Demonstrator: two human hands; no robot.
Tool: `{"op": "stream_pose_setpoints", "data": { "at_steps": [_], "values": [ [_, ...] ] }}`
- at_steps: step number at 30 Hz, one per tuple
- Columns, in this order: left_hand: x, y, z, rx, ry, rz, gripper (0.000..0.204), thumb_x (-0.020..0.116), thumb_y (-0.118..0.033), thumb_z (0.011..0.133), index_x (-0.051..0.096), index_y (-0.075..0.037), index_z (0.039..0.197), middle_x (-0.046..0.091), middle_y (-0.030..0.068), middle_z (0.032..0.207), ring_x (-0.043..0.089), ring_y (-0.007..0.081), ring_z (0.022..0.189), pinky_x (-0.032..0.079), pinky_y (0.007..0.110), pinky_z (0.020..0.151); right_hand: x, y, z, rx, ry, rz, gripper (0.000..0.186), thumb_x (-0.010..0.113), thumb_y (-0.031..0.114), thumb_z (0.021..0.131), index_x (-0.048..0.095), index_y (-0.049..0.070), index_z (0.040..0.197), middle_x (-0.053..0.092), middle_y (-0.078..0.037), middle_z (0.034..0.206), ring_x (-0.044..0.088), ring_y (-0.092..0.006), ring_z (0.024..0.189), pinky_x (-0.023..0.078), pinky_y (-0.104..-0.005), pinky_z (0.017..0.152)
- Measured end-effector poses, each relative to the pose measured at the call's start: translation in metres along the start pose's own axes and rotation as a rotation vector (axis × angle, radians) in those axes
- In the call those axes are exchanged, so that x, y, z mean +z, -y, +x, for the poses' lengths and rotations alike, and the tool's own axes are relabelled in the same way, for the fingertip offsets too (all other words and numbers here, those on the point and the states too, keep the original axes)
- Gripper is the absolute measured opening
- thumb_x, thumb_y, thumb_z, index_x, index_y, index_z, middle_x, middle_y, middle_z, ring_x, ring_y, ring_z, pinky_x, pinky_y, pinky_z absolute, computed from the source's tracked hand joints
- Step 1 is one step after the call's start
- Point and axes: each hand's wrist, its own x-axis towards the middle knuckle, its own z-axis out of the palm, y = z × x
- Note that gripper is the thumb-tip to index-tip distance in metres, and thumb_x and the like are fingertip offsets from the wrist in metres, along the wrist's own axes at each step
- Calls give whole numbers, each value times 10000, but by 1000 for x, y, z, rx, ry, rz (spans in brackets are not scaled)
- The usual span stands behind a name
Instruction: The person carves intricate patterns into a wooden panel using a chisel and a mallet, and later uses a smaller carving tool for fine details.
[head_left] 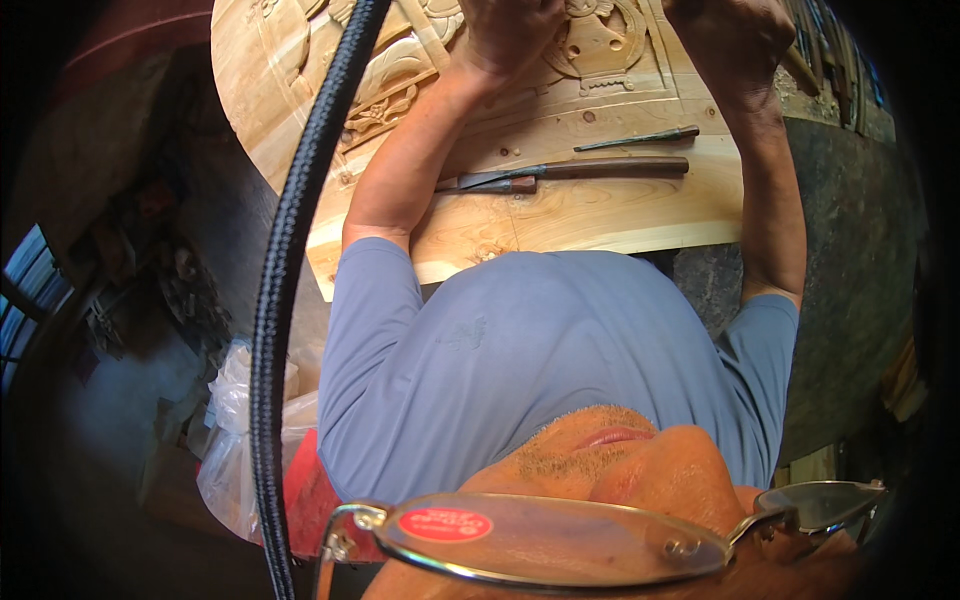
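A pale wooden panel (590, 215) with relief carving lies before me. My left hand (510, 35) is over its carved far part, cut off by the top edge. Its fingers look curled, and what they hold is hidden. Farther right, my right hand (735, 45) is closed, with a short wooden handle (799, 72) sticking out beside it; the tool's other end is out of view. Between my forearms, a thin chisel (640, 138), a long wooden-handled chisel (620, 168) and a shorter chisel with a reddish handle (515, 186) rest on the panel's uncarved near part.
Several long-handled tools (840, 55) lie close together at the far right. A black braided cable (285, 230) crosses the view on the left. Beside my left side are a clear plastic bag (232, 400) and something red (312, 490).
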Motion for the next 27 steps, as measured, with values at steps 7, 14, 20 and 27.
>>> {"op": "stream_pose_setpoints", "data": {
  "at_steps": [7,14,20,27],
  "values": [
    [-3,-16,-11,-536,1,-295,219,671,29,971,781,-9,1157,740,36,764,654,75,640,518,280,564,-7,6,-4,137,-8,92,534,685,19,798,709,88,1326,735,-253,1057,726,-436,938,588,-449,809],
    [0,-8,-16,-487,31,-346,240,662,19,981,774,-10,1191,758,37,775,648,58,612,516,250,546,2,1,-14,138,-30,128,566,655,5,778,703,86,1336,734,-249,1071,726,-422,942,584,-444,816],
    [-2,-6,-16,-393,53,-185,237,665,12,980,774,-14,1189,748,24,741,647,53,609,515,248,542,-1,5,-10,147,2,106,563,664,8,770,707,83,1326,737,-239,1057,730,-414,938,584,-444,812],
    [2,3,-26,-561,133,-449,270,623,2,1014,738,-16,1258,738,5,788,637,50,625,500,233,547,0,8,-9,148,-10,151,564,674,-2,783,700,88,1339,738,-242,1042,735,-407,911,584,-432,786]
  ]
}}
